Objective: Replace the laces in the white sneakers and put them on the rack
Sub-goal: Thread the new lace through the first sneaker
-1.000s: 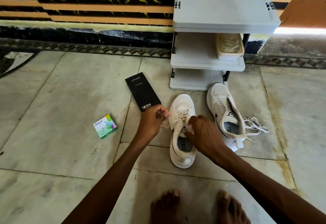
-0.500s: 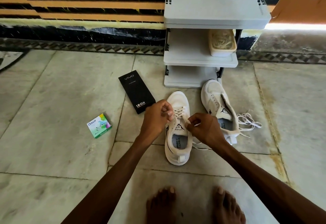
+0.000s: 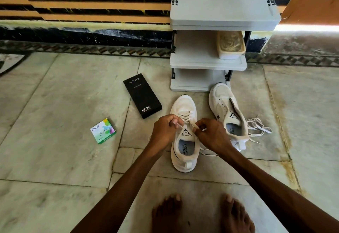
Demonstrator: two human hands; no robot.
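Drawn closer together, the left hand (image 3: 166,131) and right hand (image 3: 211,135) each pinch an end of the lace (image 3: 185,116) over the tongue of the near sneaker (image 3: 184,104). That shoe looks almost laced. The right sneaker (image 3: 220,97) lies unlaced with a loose lace (image 3: 258,128) beside it, and neither is on the rack (image 3: 207,64) yet.

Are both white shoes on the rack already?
No, the sneaker being laced and the laceless sneaker both stand on the floor in front of the rack.
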